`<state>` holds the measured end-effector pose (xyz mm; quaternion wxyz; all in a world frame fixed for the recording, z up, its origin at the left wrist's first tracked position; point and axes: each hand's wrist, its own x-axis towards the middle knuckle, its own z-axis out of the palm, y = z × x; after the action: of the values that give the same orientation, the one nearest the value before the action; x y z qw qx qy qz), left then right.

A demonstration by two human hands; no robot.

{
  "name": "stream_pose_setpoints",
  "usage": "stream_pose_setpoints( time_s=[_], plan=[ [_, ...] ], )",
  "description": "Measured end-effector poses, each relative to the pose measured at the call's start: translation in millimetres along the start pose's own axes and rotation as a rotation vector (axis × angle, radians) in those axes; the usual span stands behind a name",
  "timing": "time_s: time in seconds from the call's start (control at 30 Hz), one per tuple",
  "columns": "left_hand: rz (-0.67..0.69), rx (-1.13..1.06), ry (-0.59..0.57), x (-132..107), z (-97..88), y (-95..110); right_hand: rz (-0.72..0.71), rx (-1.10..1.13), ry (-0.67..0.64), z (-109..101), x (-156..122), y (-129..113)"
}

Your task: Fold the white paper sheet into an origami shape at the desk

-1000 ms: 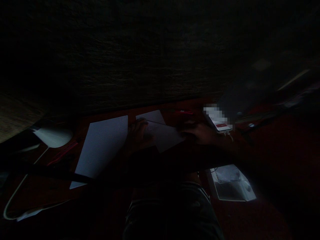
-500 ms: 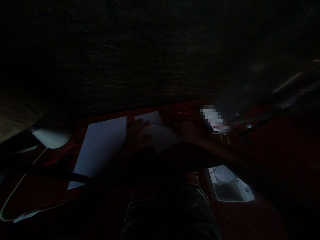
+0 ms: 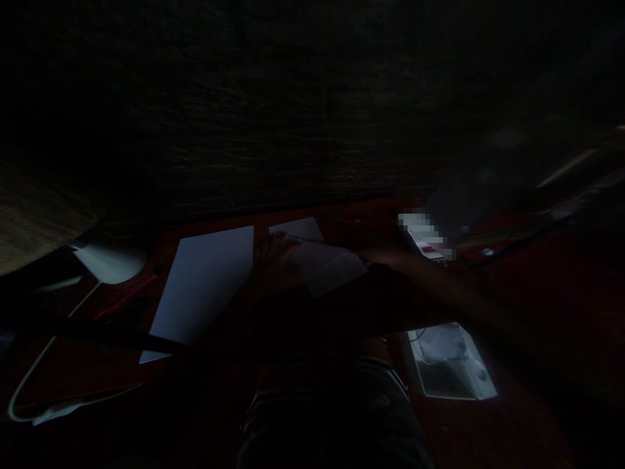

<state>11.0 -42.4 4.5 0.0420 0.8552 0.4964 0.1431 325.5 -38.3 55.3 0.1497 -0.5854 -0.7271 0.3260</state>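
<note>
The picture is very dark. My left hand (image 3: 276, 255) lies at the left edge of a small white sheet of paper (image 3: 336, 270), its fingers spread over the paper. At the sheet's right edge is my right hand (image 3: 378, 255), dim and smeared, so its fingers and anything in them cannot be made out. A thin dark line crosses the small sheet between the hands; its kind is unclear. Left of my left hand lies a larger white sheet (image 3: 205, 277), partly in shadow.
A white lamp-like shade (image 3: 114, 262) with a pale cord stands at left, near a reddish-pink object (image 3: 127, 294). At right lies a partly blurred white item (image 3: 424, 238). Below it is a white open box (image 3: 452, 365) with clear wrapping inside.
The view has shifted slightly, moving most things a little to the right. My right hand has moved right along the small sheet's edge. My left hand stays on the paper.
</note>
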Motion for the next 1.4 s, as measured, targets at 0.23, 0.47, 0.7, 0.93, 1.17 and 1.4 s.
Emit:
stream_pose_setpoints(
  time_s=[0.23, 0.47, 0.7, 0.93, 1.17, 1.4],
  plan=[
    [0.038, -0.016, 0.032, 0.4, -5.2, 3.7, -0.178, -0.001, 0.158, 10.9, -3.7, 8.3],
    [0.179, -0.074, -0.022, 3.7, -15.1, 17.4, -0.217, 0.002, 0.097, 14.9, -3.8, 22.3],
    [0.327, -0.192, -0.146, 4.3, -14.8, 31.4, -0.23, 0.049, -0.011, 6.9, -4.6, 29.4],
    [0.365, -0.227, -0.135, 5.7, -8.4, 25.9, -0.315, 0.178, -0.238, -7.3, -14.6, 41.0],
    [0.357, -0.246, -0.143, 5.9, -9.0, 25.6, -0.407, 0.048, -0.166, -5.8, -17.4, 41.5],
    [0.36, -0.268, -0.135, 6.3, -7.5, 24.5, -0.603, -0.115, 0.063, 1.1, -13.5, 44.5]
  ],
)
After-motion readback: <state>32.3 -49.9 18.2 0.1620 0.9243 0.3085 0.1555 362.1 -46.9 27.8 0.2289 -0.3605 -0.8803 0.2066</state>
